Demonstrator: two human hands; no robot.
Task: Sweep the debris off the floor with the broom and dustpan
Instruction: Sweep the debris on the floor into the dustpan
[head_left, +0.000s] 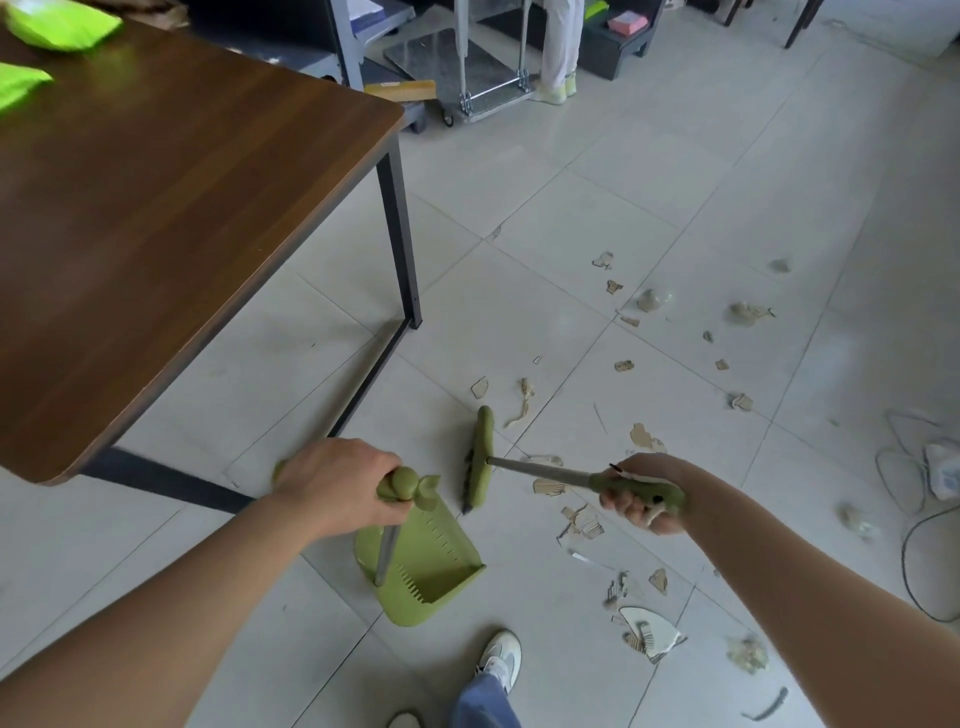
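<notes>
The left hand (337, 486) is wrapped around the top of the dustpan's upright handle, and the green dustpan (423, 566) sits on the floor (649, 171) just in front of the person's shoe (501, 657), its empty tray open. The right hand (641, 499) is closed around the broom's green grip, with the broom (480, 457) head just beyond the dustpan, on the side nearer the desk (171, 208). Most of the debris (582, 519) lies to the right of the dustpan and farther off, none inside it. The risk, as I judge it, is that a sweep begun from here drags only the nearest scraps and scatters light paper past the pan's lip; the pan may also skid if held loosely. The cables (914, 545) well right of the dustpan could snag bristles.
</notes>
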